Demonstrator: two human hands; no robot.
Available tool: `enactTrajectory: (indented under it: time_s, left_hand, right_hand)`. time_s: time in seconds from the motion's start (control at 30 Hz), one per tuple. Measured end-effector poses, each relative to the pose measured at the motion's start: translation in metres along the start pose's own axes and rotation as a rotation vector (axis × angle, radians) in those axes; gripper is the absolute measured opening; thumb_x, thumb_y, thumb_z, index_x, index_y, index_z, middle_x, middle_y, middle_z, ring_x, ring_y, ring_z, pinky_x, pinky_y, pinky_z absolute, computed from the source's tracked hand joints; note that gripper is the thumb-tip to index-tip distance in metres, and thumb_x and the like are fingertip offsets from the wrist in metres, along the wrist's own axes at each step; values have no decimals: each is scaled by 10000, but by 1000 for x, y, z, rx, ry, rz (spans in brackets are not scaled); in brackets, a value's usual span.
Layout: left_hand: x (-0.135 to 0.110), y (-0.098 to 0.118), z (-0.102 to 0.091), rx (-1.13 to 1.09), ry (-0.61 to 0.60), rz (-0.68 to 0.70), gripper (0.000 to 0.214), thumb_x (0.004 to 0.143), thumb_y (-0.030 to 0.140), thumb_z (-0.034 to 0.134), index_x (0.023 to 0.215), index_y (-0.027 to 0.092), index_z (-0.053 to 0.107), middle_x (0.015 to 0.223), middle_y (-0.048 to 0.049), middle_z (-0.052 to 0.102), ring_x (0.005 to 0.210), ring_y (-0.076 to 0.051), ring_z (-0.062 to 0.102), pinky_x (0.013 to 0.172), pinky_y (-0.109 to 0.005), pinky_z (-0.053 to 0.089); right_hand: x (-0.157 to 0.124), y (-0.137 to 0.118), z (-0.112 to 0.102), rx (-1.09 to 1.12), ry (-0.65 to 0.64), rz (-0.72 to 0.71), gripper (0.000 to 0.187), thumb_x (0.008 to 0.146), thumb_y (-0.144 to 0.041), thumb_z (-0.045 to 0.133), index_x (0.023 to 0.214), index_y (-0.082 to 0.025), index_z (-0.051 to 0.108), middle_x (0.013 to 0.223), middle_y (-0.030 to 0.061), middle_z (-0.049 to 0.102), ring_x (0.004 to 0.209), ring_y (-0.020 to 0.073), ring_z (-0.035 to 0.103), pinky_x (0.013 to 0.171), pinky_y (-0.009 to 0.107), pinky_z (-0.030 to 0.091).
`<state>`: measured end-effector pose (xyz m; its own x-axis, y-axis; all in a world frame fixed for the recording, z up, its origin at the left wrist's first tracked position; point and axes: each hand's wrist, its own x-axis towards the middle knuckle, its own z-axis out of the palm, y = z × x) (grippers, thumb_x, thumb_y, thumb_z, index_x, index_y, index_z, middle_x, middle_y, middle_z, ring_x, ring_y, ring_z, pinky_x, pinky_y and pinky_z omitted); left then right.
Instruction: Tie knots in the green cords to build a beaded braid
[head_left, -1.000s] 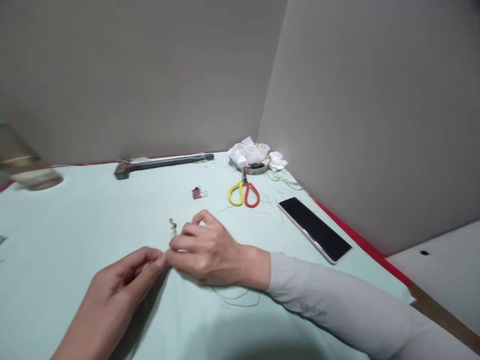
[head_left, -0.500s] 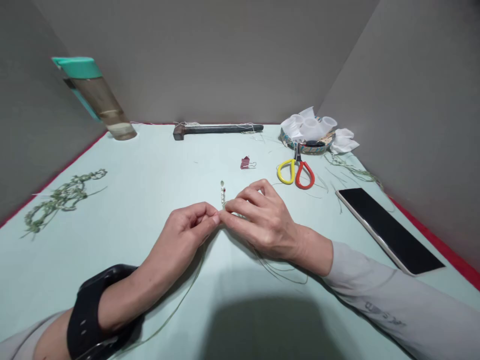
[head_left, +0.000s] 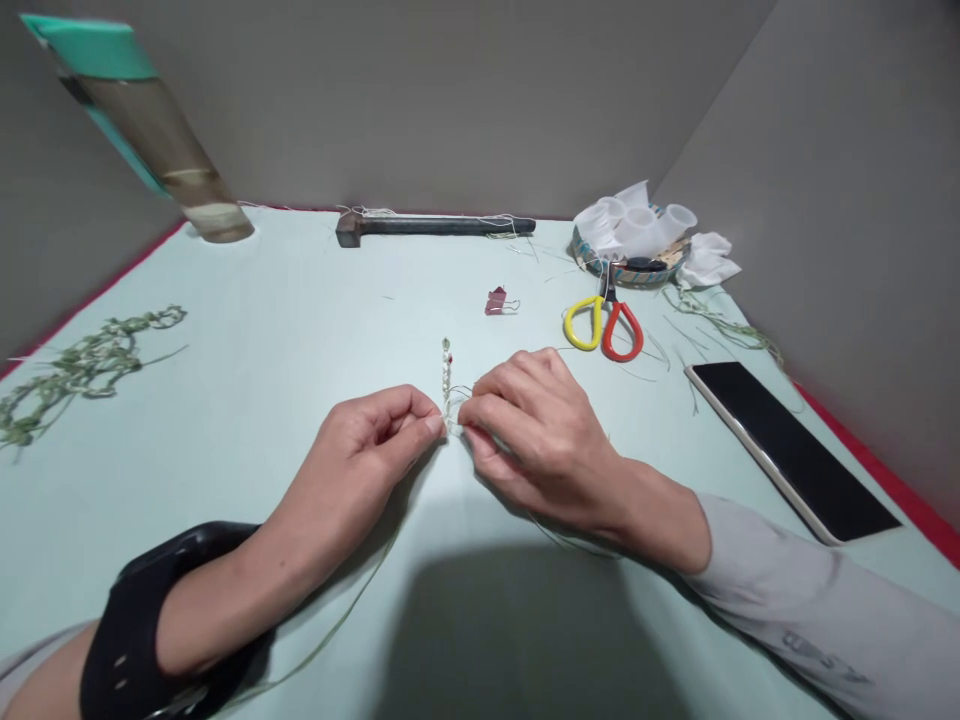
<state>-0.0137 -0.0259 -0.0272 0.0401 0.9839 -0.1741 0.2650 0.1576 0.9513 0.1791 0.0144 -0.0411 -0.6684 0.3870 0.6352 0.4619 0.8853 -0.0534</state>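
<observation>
A narrow knotted cord piece [head_left: 447, 376], pale green and white with a small red spot near its top, lies upright in the middle of the table. My left hand [head_left: 382, 430] pinches the cord at its lower end, thumb against index finger. Just right of it, my right hand [head_left: 536, 430] is closed on a thin green cord beside the knotted piece; its fingertips are partly hidden. A loose length of green cord [head_left: 341, 622] trails from under my left hand toward me. More strands curve out below my right hand.
Farther back lie a hammer [head_left: 442, 227], a binder clip [head_left: 496, 301] and scissors [head_left: 622, 332] with yellow and red handles. A basket [head_left: 630, 275] of white cups stands back right, a phone [head_left: 795, 450] at right. At left are a water bottle [head_left: 161, 150] and knotted green cords [head_left: 90, 368].
My hands have moved slightly apart, the right one going right, so more of the knotted piece shows between them. The whole view has shifted and tilted a little.
</observation>
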Motion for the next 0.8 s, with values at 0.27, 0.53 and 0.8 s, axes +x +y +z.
enactTrajectory:
  time_s: [0.27, 0.53, 0.8]
  left_hand:
    - [0, 2, -1, 51, -11, 23, 272, 832, 441, 651, 673, 220, 662, 580, 42, 487, 576, -125, 377, 524, -273, 274]
    - [-3, 0, -3, 64, 5, -4, 266, 856, 444, 648, 697, 232, 670, 590, 46, 503, 581, -113, 358, 518, -255, 254]
    - [-2, -1, -3, 64, 27, -29, 283, 838, 496, 674, 705, 246, 679, 599, 39, 520, 590, -120, 367, 512, -250, 264]
  right_hand:
    - [3, -5, -3, 329, -3, 115, 163, 859, -51, 460, 885, -191, 539, 932, 76, 660, 850, 163, 580, 745, 315, 501]
    - [4, 1, -3, 490, 11, 257, 165, 845, -18, 490, 910, -157, 550, 783, -28, 567, 653, 65, 508, 607, 194, 449]
    - [2, 5, -3, 477, -28, 201, 106, 899, -107, 567, 973, -107, 643, 825, 4, 599, 730, 93, 518, 693, 225, 443]
